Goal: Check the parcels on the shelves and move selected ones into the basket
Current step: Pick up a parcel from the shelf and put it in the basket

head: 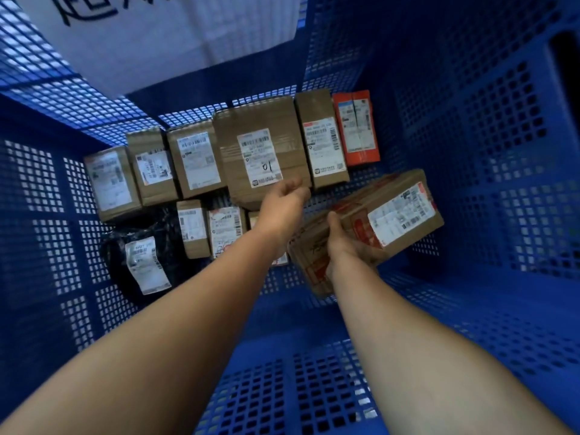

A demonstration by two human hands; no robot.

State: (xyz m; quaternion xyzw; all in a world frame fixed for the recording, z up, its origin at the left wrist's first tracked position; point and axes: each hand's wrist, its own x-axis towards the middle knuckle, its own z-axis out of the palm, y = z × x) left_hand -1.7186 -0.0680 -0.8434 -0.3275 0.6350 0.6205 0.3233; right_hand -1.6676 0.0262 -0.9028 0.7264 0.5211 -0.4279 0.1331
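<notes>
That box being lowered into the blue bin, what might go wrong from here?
1. Only the right hand grips the tilted cardboard box, at one end; the left hand is off it, so it may slip and drop.
2. It could land on the small parcels lying beneath the arms and dent them.
3. Dropped askew, it may cover their labels.

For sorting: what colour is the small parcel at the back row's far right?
Orange-red parcel, clearest in the head view.
</notes>
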